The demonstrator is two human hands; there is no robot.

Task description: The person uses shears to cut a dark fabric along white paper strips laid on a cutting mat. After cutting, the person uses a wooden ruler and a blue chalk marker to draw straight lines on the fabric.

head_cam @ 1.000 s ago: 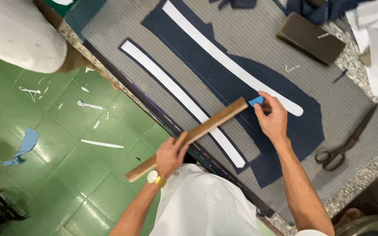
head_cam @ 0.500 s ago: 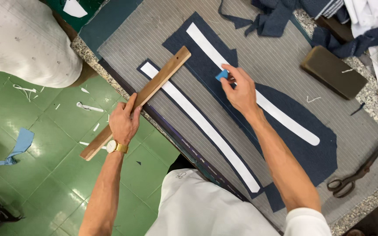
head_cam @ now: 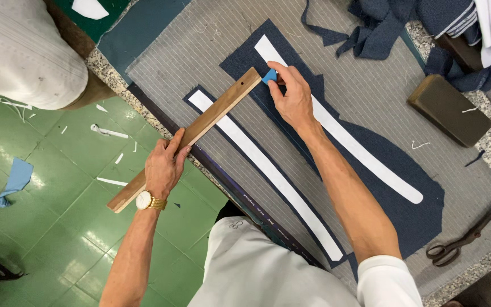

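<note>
The person's left hand [head_cam: 165, 165] is gripping a long wooden ruler [head_cam: 191, 135] near its middle, fingers wrapped over the top edge and thumb underneath, so that the far end is lying across the cutting table [head_cam: 365, 85] while the near end is hanging out past the table's edge over the green tiled floor [head_cam: 58, 227]. Holding it there seems to be giving the hand leverage to pin the ruler flat and steady. The right hand [head_cam: 294, 96] is pinching a small blue piece of tailor's chalk [head_cam: 269, 75] between thumb and fingertips, the chalk touching the ruler's far end, right where it is meeting the upper white pattern strip [head_cam: 342, 136]. That strip is lying on a piece of navy fabric [head_cam: 393, 193], which is spread over grey pinstriped cloth [head_cam: 200, 51]. A second white strip [head_cam: 268, 170] on its own narrow navy backing is running parallel, partly under the ruler. Black scissors [head_cam: 467, 239] and a dark rectangular block [head_cam: 449, 109] are resting well apart, to the right, within reach but away from the marking.
</note>
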